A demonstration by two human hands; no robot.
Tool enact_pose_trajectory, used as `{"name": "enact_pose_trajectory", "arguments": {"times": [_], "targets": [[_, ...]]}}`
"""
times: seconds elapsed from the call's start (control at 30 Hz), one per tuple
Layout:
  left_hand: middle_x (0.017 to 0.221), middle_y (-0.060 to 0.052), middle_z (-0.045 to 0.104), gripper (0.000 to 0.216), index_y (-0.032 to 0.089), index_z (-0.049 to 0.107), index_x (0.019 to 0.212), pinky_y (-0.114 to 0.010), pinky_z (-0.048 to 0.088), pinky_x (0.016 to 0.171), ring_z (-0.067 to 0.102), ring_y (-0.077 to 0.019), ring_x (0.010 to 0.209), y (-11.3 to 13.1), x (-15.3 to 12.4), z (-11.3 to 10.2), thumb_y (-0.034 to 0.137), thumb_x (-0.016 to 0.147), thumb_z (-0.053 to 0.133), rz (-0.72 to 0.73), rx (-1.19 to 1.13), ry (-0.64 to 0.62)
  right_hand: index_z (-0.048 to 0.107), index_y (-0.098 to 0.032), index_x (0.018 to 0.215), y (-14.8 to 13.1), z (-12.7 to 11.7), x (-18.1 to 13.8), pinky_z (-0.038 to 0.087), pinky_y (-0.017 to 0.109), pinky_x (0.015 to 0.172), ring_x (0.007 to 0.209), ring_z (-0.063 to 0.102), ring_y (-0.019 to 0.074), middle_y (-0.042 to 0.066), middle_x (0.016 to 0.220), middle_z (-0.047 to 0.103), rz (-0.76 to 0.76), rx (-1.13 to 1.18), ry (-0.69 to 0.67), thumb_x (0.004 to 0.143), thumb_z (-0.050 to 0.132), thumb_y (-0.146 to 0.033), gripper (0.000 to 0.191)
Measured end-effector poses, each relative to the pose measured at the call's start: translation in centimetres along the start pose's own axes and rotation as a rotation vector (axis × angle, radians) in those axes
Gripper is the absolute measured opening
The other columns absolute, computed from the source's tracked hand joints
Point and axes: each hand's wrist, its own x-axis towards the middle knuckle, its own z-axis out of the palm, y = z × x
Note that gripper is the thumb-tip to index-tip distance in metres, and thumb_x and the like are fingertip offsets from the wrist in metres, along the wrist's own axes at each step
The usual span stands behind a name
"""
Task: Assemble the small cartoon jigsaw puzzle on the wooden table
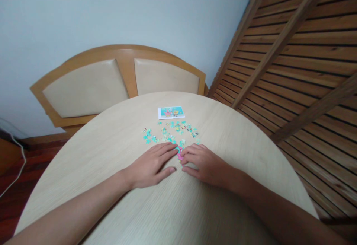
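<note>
My left hand (154, 163) lies flat on the table with its fingers stretched out and the thumb apart. Its fingertips touch the left edge of a small pink and teal cluster of jigsaw puzzle pieces (180, 153). From the other side my right hand (208, 164) curls its fingers down onto the pink pieces, fingertips and thumb close together at their right edge. The fingers partly hide what they pinch. Loose teal, yellow and white jigsaw pieces (177, 126) are scattered just beyond both hands, several of them to the left.
Behind the loose pieces lies a reference picture card (171, 113) with a pink and a yellow cartoon figure. The round wooden table (125, 215) has a padded bench (89, 88) behind it. Slatted wooden panelling (279, 88) rises at right; a white cable (23, 155) hangs at left.
</note>
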Motion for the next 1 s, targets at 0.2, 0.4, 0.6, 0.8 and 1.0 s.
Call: {"name": "enact_pose_trajectory", "arguments": {"times": [0.2, 0.4, 0.6, 0.8, 1.0], "targets": [[0.162, -0.010, 0.030, 0.061, 0.023, 0.032, 0.156, -0.056, 0.025, 0.120, 0.026, -0.0307, 0.150, -1.9, 0.8, 0.1, 0.054, 0.103, 0.038, -0.115, 0.065, -0.049, 0.067, -0.019, 0.100, -0.1, -0.1, 0.0, 0.041, 0.039, 0.097, 0.110, 0.059, 0.0239, 0.008, 0.113, 0.068, 0.007, 0.014, -0.019, 0.093, 0.063, -0.028, 0.011], [0.160, -0.011, 0.035, 0.059, 0.022, 0.041, 0.151, -0.055, 0.025, 0.119, 0.029, -0.0320, 0.149, -2.3, 0.9, 0.2, 0.056, 0.104, 0.035, -0.209, 0.103, 0.036, 0.066, -0.020, 0.099, 0.0, -0.1, 0.1, 0.041, 0.039, 0.096, 0.109, 0.059, 0.0236, 0.007, 0.113, 0.068, 0.001, 0.018, -0.014, 0.093, 0.064, -0.028, 0.010], [0.162, -0.005, 0.031, 0.055, 0.029, 0.035, 0.154, -0.058, 0.024, 0.119, 0.026, -0.0321, 0.150, -2.4, 1.0, 0.1, 0.054, 0.105, 0.033, -0.146, 0.125, -0.045, 0.066, -0.019, 0.098, 0.1, 0.0, 0.1, 0.041, 0.038, 0.095, 0.109, 0.059, 0.0233, 0.007, 0.112, 0.068, 0.002, 0.017, -0.014, 0.093, 0.064, -0.027, 0.010], [0.146, -0.012, 0.053, 0.049, 0.017, 0.059, 0.133, -0.048, 0.033, 0.117, 0.046, -0.0277, 0.138, -2.5, 1.3, 0.1, 0.049, 0.105, 0.035, -0.258, 0.223, 0.130, 0.067, -0.019, 0.098, 0.1, 0.0, 0.1, 0.042, 0.039, 0.095, 0.108, 0.060, 0.0239, 0.007, 0.112, 0.069, -0.006, 0.014, -0.010, 0.092, 0.066, -0.027, 0.010], [0.157, -0.014, 0.041, 0.059, 0.016, 0.044, 0.147, -0.051, 0.030, 0.118, 0.035, -0.0322, 0.146, -4.4, 3.2, 0.1, 0.055, 0.102, 0.036, -0.281, 0.262, 0.149, 0.067, -0.019, 0.099, 0.2, 0.0, 0.2, 0.043, 0.039, 0.096, 0.108, 0.060, 0.0243, 0.007, 0.114, 0.069, -0.012, 0.021, -0.004, 0.091, 0.066, -0.026, 0.010]]}}
